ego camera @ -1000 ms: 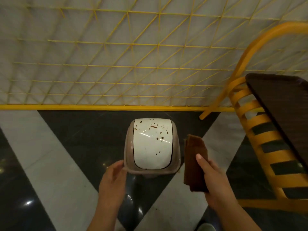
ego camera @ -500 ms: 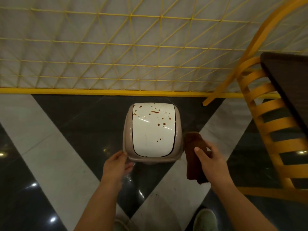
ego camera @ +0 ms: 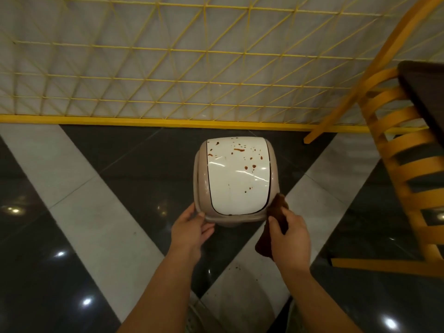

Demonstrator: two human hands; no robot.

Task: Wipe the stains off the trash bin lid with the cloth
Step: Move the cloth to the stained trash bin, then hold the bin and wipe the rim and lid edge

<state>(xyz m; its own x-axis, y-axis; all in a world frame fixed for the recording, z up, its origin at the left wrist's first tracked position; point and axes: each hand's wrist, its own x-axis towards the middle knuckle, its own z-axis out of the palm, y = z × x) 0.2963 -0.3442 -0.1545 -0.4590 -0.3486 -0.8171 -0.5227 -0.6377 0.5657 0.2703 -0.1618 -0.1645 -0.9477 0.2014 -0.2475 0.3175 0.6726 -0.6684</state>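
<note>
A bin (ego camera: 204, 179) stands mid-floor, its white lid (ego camera: 236, 175) spotted with brown stains (ego camera: 247, 162) toward 12 o'clock. The left hand (ego camera: 189, 233) touches its 7 o'clock corner, fingers loosely spread, holding nothing. The right hand (ego camera: 289, 239) at 5 o'clock grips a brown cloth (ego camera: 278, 207) touching the bin's edge.

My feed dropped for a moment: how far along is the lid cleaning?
Done: the left hand steadies the trash bin at its near rim, and the right hand grips the brown cloth. In hand: the cloth sits at the bin's near right corner. Left: all the wiping; brown stains dot the white lid, mostly its far half.
</note>
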